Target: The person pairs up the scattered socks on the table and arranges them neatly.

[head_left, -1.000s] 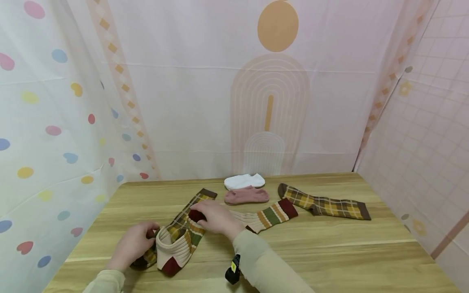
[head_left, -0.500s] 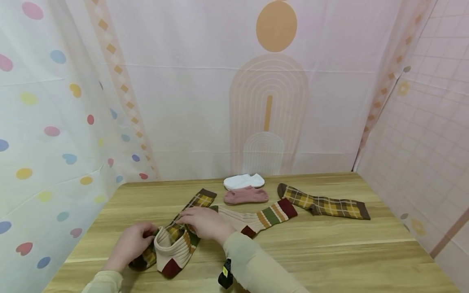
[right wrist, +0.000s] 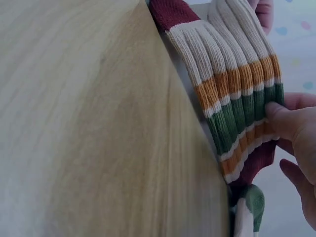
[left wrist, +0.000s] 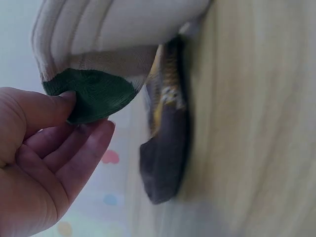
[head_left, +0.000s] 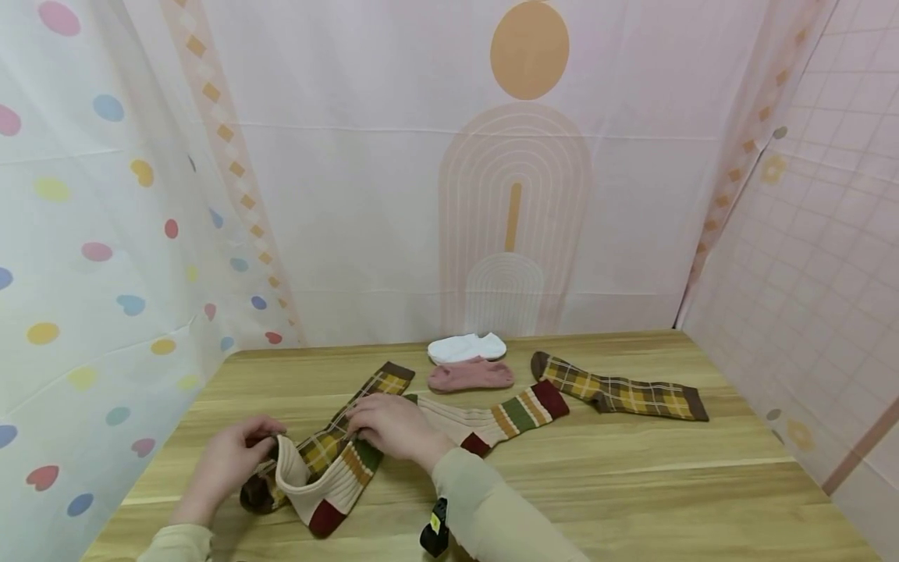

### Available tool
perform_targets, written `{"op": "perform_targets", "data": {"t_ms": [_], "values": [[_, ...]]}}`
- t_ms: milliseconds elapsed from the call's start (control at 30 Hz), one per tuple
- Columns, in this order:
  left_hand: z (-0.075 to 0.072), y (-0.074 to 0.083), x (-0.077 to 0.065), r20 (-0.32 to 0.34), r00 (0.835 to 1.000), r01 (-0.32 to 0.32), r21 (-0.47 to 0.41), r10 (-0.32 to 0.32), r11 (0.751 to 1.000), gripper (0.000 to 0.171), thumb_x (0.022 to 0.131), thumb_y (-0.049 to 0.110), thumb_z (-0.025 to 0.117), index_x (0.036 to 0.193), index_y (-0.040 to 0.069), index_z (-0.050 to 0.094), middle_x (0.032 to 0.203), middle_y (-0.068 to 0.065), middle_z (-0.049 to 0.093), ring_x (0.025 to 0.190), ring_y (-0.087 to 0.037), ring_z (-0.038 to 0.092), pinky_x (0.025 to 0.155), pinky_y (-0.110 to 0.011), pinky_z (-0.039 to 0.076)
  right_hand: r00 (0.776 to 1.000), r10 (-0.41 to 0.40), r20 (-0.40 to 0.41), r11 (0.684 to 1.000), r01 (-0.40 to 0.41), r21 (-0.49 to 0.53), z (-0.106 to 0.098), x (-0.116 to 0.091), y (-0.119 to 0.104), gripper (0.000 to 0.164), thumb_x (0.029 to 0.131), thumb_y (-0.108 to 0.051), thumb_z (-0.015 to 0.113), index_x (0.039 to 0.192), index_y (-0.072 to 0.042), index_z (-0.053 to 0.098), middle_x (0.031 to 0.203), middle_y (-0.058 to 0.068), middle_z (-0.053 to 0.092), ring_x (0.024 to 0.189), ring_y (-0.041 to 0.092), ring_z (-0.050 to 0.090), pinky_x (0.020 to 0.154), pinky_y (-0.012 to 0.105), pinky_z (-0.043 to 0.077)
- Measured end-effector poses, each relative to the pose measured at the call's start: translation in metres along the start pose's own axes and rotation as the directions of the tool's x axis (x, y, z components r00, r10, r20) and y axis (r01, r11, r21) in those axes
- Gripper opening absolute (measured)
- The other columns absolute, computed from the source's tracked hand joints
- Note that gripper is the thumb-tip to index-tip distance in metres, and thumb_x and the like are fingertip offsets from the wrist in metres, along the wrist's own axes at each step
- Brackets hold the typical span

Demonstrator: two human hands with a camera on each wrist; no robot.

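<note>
A cream ribbed sock (head_left: pixel 321 485) with orange and green stripes and a dark red heel is bent between both hands. My left hand (head_left: pixel 230 459) pinches its green toe (left wrist: pixel 101 95) between thumb and fingers. Near the cuff, my right hand (head_left: pixel 395 425) grips the striped leg, thumb on the green band (right wrist: pixel 242 118). Beneath lies a brown and yellow plaid sock (head_left: pixel 379 385), its dark toe (left wrist: pixel 165 158) on the table. The matching striped sock (head_left: pixel 516 415) lies flat just right of my right hand.
Toward the back of the wooden table (head_left: pixel 632 484) lie a white ankle sock (head_left: pixel 467 348) and a pink ankle sock (head_left: pixel 470 375). Another plaid sock (head_left: pixel 625 390) lies at the right. Patterned curtains (head_left: pixel 365 195) stand behind and at both sides.
My left hand has drawn the toe left and slightly up, widening the sock's bend. My right hand has shifted left from the dark red cuff to the striped leg.
</note>
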State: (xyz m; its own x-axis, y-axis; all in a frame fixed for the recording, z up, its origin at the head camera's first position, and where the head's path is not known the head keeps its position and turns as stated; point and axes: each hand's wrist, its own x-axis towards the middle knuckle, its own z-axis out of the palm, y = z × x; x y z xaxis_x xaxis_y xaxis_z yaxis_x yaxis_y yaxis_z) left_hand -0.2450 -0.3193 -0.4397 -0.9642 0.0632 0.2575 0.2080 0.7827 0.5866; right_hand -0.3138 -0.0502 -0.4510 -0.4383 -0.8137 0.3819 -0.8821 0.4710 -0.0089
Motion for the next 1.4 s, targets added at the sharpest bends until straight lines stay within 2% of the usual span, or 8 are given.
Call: {"op": "perform_targets", "data": {"t_ms": [233,467,567,800,933,1100,1233,1400], "values": [[-0.014,-0.002,-0.005,-0.053,0.998,0.021,-0.146,-0.029,0.989,0.020,0.094,-0.006,0.060,0.113,-0.006,0.067,0.103,-0.021,0.069,0.078,0.001,0.063,0.065,-0.025,0.057,0.997,0.015,-0.076,1.000,-0.014,0.010,-0.012,-0.002,0.000,0.012,0.096,-0.021,0.068,0.104,-0.025,0.075,0.114,-0.013,0.068,0.115,0.005,0.057,0.106,0.016,0.031],[-0.030,-0.006,-0.008,-0.066,0.996,0.039,-0.179,-0.051,0.983,0.025,0.097,-0.004,0.058,0.120,-0.009,0.065,0.111,-0.026,0.066,0.079,0.004,0.063,0.065,-0.029,0.058,0.996,0.057,-0.075,0.995,-0.051,0.089,-0.022,-0.008,0.004,0.016,0.097,-0.018,0.066,0.109,-0.023,0.075,0.108,-0.013,0.070,0.107,0.005,0.059,0.106,0.017,0.032],[-0.036,-0.007,-0.009,-0.091,0.994,0.044,-0.162,-0.059,0.986,0.025,0.098,-0.001,0.058,0.121,-0.008,0.065,0.107,-0.018,0.069,0.079,0.006,0.062,0.065,-0.030,0.058,0.994,0.055,-0.099,0.991,-0.041,0.131,-0.026,-0.010,0.007,0.017,0.097,-0.016,0.066,0.110,-0.021,0.075,0.107,-0.011,0.071,0.106,0.006,0.061,0.107,0.019,0.032],[-0.047,-0.006,-0.013,-0.226,0.971,0.034,-0.164,-0.072,0.986,0.024,0.099,0.003,0.058,0.119,-0.009,0.064,0.094,0.031,0.056,0.077,0.010,0.058,0.061,-0.021,0.056,0.982,0.053,-0.183,0.981,-0.017,0.193,-0.034,-0.013,0.009,0.015,0.098,-0.014,0.064,0.109,-0.018,0.074,0.107,-0.007,0.072,0.103,0.007,0.061,0.104,0.019,0.035],[-0.053,-0.003,-0.014,-0.300,0.946,0.079,-0.153,-0.122,0.985,0.026,0.099,0.010,0.060,0.118,-0.007,0.066,0.092,0.036,0.052,0.075,0.012,0.056,0.058,-0.018,0.054,0.968,0.064,-0.241,0.973,-0.007,0.229,-0.041,-0.014,0.008,0.016,0.097,-0.011,0.065,0.109,-0.017,0.074,0.108,-0.006,0.072,0.106,0.011,0.061,0.103,0.020,0.037],[-0.057,0.003,-0.015,-0.332,0.929,0.095,-0.211,-0.162,0.973,0.026,0.099,0.011,0.060,0.118,-0.005,0.067,0.095,0.039,0.051,0.077,0.015,0.056,0.059,-0.017,0.054,0.962,0.103,-0.254,0.971,-0.043,0.234,-0.052,-0.018,0.007,0.018,0.096,-0.012,0.066,0.110,-0.018,0.074,0.109,-0.006,0.071,0.107,0.011,0.061,0.101,0.022,0.040],[-0.058,0.005,-0.014,-0.332,0.930,0.060,-0.277,-0.154,0.959,0.024,0.098,0.007,0.062,0.117,-0.004,0.069,0.095,0.036,0.056,0.077,0.012,0.059,0.060,-0.016,0.054,0.958,0.152,-0.242,0.964,-0.089,0.251,-0.056,-0.023,0.011,0.016,0.096,-0.015,0.066,0.110,-0.018,0.074,0.109,-0.007,0.071,0.106,0.011,0.062,0.098,0.022,0.043],[-0.057,0.013,-0.010,-0.297,0.946,0.043,-0.289,-0.133,0.956,0.026,0.097,0.009,0.063,0.119,-0.003,0.069,0.096,0.033,0.058,0.077,0.007,0.061,0.061,-0.019,0.055,0.950,0.159,-0.268,0.966,-0.093,0.242,-0.062,-0.028,0.020,0.016,0.095,-0.013,0.067,0.108,-0.017,0.075,0.106,-0.006,0.072,0.103,0.013,0.064,0.095,0.024,0.046]]}}
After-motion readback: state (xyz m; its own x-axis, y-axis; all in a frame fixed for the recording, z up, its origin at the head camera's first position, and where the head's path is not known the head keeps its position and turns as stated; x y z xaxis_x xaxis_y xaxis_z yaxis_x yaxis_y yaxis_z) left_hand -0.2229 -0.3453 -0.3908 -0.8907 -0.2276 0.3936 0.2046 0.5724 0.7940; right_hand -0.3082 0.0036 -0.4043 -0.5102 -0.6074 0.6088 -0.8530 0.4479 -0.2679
